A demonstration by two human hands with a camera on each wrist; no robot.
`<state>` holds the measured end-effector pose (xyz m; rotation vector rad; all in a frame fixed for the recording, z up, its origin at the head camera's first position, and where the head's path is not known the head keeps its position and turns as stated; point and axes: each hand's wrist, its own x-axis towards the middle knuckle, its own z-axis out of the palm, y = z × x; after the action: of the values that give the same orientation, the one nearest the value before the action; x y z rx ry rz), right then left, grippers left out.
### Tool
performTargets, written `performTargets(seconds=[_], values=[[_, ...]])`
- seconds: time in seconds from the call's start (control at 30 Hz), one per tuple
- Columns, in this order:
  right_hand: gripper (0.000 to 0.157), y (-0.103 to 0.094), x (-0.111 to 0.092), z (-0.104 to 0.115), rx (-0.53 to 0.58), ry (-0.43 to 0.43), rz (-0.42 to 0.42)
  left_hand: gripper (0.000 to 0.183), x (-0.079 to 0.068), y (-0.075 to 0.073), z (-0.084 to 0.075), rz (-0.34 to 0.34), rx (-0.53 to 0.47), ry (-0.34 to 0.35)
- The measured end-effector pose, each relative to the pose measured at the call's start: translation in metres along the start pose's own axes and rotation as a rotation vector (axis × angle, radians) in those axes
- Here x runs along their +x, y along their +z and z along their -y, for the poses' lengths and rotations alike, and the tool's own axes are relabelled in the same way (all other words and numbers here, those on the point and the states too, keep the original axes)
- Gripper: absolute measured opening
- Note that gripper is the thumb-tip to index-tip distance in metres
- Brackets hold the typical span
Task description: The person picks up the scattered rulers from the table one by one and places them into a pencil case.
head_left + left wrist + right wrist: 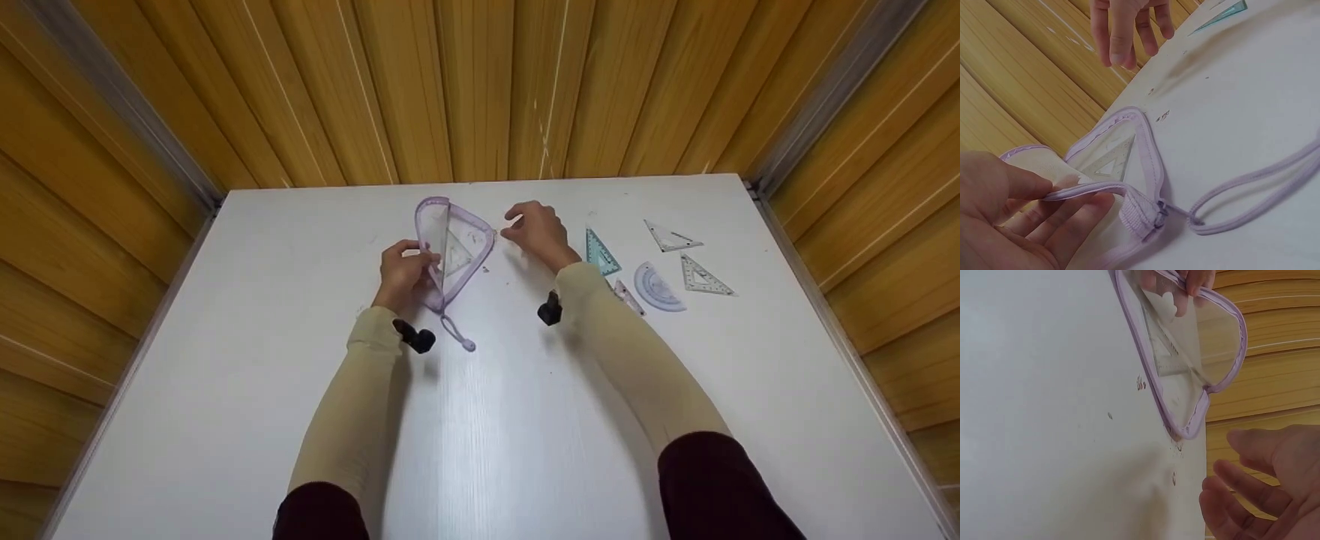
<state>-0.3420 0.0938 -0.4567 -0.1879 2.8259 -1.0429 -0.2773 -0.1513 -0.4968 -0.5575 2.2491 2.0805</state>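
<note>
My left hand (401,268) pinches one edge of a clear pouch (1149,147) with lilac trim, thumb on one side and fingers on the other. That held side is lifted and folded back, so the pouch gapes, as the right wrist view also shows. Inside lies a clear triangular set square (1172,370). A lilac cord loop (453,330) trails from the pouch's near corner onto the table. My right hand (537,231) hovers just right of the pouch, its fingers (1252,492) loosely bent and nothing between them.
Right of the right hand, a teal set square (597,253), two clear set squares (672,241), a protractor (657,289) and a small ruler-like piece (628,297) lie on the white table (225,375). Wood-patterned panels (480,90) rise behind and at both sides.
</note>
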Motion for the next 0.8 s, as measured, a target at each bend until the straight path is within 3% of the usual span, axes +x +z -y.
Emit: performTargets(seconds=[0.37,0.8], values=[[0.038,-0.034,-0.009,-0.029,0.001,-0.014,-0.039,0.033,-0.001,0.002,0.0,0.001,-0.015,-0.021],[0.044,-0.068,-0.026,-0.069,0.014,0.015,-0.038,0.032,-0.001,0.003,0.002,0.008,-0.039,0.001]])
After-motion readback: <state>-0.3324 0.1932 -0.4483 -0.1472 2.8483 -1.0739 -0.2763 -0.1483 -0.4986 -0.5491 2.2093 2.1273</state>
